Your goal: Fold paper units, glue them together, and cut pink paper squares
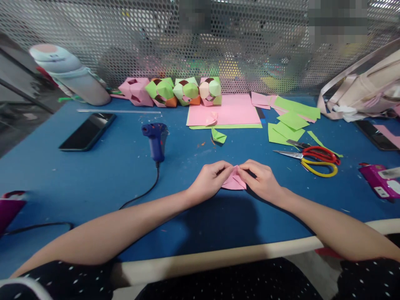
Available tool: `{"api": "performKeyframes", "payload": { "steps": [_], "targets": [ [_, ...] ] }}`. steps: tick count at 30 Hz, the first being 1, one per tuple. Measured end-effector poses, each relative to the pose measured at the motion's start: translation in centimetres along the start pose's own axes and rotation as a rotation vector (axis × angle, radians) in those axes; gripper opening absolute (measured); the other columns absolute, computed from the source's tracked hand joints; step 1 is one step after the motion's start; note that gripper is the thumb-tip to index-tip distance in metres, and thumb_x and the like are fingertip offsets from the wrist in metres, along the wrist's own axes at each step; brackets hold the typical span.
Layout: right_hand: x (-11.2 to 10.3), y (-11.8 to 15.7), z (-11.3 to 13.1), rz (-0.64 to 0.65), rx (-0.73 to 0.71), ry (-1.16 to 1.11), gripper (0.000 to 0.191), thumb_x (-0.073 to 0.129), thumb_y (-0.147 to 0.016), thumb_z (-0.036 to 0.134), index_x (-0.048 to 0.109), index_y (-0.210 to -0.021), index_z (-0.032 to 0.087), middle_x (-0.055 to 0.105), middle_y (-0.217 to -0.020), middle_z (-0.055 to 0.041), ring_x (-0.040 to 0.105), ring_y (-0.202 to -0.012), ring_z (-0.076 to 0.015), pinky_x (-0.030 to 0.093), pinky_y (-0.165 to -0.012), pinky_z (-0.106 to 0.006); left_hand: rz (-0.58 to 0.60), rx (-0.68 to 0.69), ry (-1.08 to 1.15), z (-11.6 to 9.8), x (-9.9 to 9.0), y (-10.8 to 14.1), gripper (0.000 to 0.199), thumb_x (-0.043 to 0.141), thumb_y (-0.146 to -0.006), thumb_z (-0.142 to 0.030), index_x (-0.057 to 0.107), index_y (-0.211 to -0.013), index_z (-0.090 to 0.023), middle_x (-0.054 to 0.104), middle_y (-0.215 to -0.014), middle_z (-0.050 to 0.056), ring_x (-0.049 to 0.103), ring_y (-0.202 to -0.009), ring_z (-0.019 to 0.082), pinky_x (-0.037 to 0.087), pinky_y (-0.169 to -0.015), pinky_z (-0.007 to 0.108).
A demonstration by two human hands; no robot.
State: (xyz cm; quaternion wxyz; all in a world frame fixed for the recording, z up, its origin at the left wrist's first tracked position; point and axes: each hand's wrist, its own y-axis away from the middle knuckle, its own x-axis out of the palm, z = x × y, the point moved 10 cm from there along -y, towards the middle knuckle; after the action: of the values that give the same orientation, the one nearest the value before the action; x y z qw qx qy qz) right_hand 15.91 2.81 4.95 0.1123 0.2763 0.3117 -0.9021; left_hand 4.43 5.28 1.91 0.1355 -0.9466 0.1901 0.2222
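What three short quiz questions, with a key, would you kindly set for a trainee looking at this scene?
1. Multiple choice: the small folded piece lying in front of the large pink sheet is
A orange
B green
C white

2. True or false: the blue corded tool lies to the person's left of the scissors.

3. Fill the gap: the left hand and the right hand hold a piece of ____ folded paper between them.

Key: 1 B; 2 true; 3 pink.
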Motion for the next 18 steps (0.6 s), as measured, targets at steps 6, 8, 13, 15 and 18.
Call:
{"api": "performKeyframes", "payload": {
  "steps": [6, 8, 13, 15, 18],
  "targets": [
    [0.2, 0.0, 0.4, 0.017, -0.003, -0.008, 0.01, 0.052, -0.093, 0.021, 0.062, -0.091, 0.018, 0.062, -0.081, -0.003, 0.057, -0.074, -0.0125, 0.046, -0.069, -0.027, 0.011, 0.066, -0.04, -0.6, 0.3, 0.3, 0.025, 0.05, -0.092, -0.029, 0.066, -0.081, -0.014, 0.062, -0.068, -0.001, 0.052, -0.062, 0.009, 0.04, -0.059, 0.019],
    [0.1, 0.0, 0.6, 0.013, -0.008, -0.003, 0.011, 0.051, -0.093, 0.019, 0.062, -0.089, 0.018, 0.062, -0.079, -0.0028, 0.057, -0.073, -0.0124, 0.046, -0.069, -0.027, 0.018, 0.09, -0.052, -0.8, 0.4, 0.3, 0.024, 0.05, -0.092, -0.027, 0.066, -0.081, -0.014, 0.063, -0.069, -0.001, 0.053, -0.062, 0.009, 0.04, -0.059, 0.019],
    [-0.5, -0.2, 1.2, -0.027, -0.037, 0.014, 0.014, 0.051, -0.091, 0.016, 0.061, -0.083, 0.018, 0.062, -0.074, -0.0024, 0.056, -0.069, -0.0122, 0.045, -0.065, -0.027, 0.069, 0.076, -0.017, -1.1, 0.9, 0.4, 0.022, 0.05, -0.092, -0.028, 0.067, -0.086, -0.014, 0.063, -0.07, 0.0, 0.052, -0.062, 0.009, 0.04, -0.057, 0.019],
    [-0.8, -0.2, 1.3, -0.055, -0.043, 0.016, 0.013, 0.052, -0.09, 0.014, 0.061, -0.081, 0.018, 0.062, -0.074, -0.0025, 0.056, -0.068, -0.0123, 0.045, -0.064, -0.027, 0.08, 0.072, 0.01, -1.3, 1.0, 0.4, 0.021, 0.051, -0.091, -0.029, 0.067, -0.09, -0.014, 0.064, -0.072, 0.0, 0.051, -0.061, 0.009, 0.04, -0.056, 0.019],
    [-1.3, -0.2, 1.3, -0.089, -0.047, 0.007, 0.013, 0.052, -0.09, 0.014, 0.061, -0.081, 0.019, 0.063, -0.074, -0.0023, 0.057, -0.068, -0.0126, 0.046, -0.064, -0.028, 0.073, 0.065, 0.015, -1.3, 0.9, 0.4, 0.022, 0.051, -0.092, -0.031, 0.067, -0.09, -0.015, 0.064, -0.071, -0.001, 0.05, -0.06, 0.009, 0.039, -0.055, 0.019]
  ]
}}
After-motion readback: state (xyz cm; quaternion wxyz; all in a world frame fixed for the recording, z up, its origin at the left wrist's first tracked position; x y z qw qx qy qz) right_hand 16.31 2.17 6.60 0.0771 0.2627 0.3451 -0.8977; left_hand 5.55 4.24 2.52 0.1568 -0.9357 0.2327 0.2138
